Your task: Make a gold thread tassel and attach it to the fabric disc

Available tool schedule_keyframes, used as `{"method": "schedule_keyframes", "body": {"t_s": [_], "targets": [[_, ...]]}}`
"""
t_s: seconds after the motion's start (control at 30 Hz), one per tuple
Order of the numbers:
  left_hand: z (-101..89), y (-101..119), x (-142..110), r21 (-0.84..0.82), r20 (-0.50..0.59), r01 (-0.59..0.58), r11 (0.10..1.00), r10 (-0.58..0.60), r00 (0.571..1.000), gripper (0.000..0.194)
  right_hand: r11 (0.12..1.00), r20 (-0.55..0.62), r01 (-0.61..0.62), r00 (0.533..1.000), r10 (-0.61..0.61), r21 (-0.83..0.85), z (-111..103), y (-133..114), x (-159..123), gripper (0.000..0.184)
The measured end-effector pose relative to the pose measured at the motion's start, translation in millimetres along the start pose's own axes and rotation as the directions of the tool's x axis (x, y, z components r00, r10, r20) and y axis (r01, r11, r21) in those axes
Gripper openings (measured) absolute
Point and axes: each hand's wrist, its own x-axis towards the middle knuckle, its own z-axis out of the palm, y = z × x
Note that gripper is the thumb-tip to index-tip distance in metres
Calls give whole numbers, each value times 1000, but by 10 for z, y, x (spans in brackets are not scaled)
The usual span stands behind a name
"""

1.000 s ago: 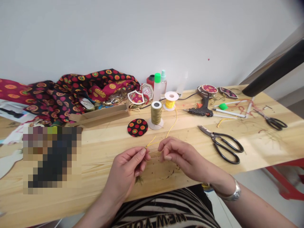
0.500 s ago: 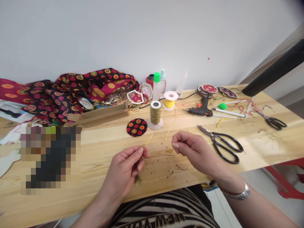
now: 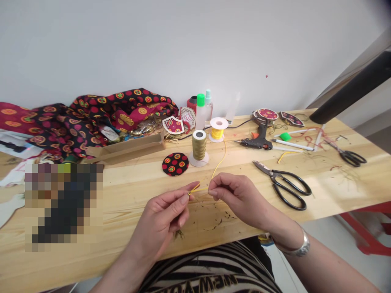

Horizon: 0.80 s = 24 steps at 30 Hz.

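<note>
A thin yellow cord [image 3: 200, 189] stretches between my two hands above the wooden table. My left hand [image 3: 171, 209] pinches it near a small knot, and one short yellow end sticks up past the fingertips. Dark olive strands [image 3: 179, 234] show below that palm, mostly hidden by the fingers. My right hand [image 3: 235, 195] is closed in a pinch on the cord's other end. Behind the hands stand a spool of olive thread [image 3: 199, 146] and a spool of yellow cord [image 3: 218, 132], whose loose tail runs down toward my right hand.
Large black-handled scissors [image 3: 284, 185] lie right of my right hand, with a glue gun [image 3: 258, 140] behind. A round patterned fabric piece [image 3: 175, 164] lies beside the thread spool. Patterned cloth [image 3: 91, 118] and a cardboard box [image 3: 131, 148] are at back left. Thread scraps litter the table [image 3: 128, 179].
My right hand has moved left toward my left hand and now holds the yellow cord's end, drawing it out sideways. My left hand has shifted slightly right and down.
</note>
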Motion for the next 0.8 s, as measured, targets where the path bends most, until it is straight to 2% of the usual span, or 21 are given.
{"method": "schedule_keyframes", "body": {"t_s": [0.13,0.3,0.4,0.53,0.67,0.8], "targets": [[63,-6,-34,65,44,30,997,-33,998,16,993,-17,-15,1000,17,117,73,-18,22,12],[104,-39,-28,181,139,139,974,-165,976,21,944,-23,-62,997,74,324,164,-24,36,7],[88,-75,-14,210,147,119,971,-152,977,23,921,-2,-86,996,94,380,181,-32,37,6],[25,-98,-3,165,125,49,985,-71,990,20,932,-3,-78,996,84,353,143,-16,28,8],[-83,-55,10,61,65,24,998,-28,998,16,955,62,-89,995,75,283,72,61,-7,17],[-208,52,8,-45,-46,-34,998,32,998,16,995,110,-38,994,28,89,-6,72,-10,17]]}}
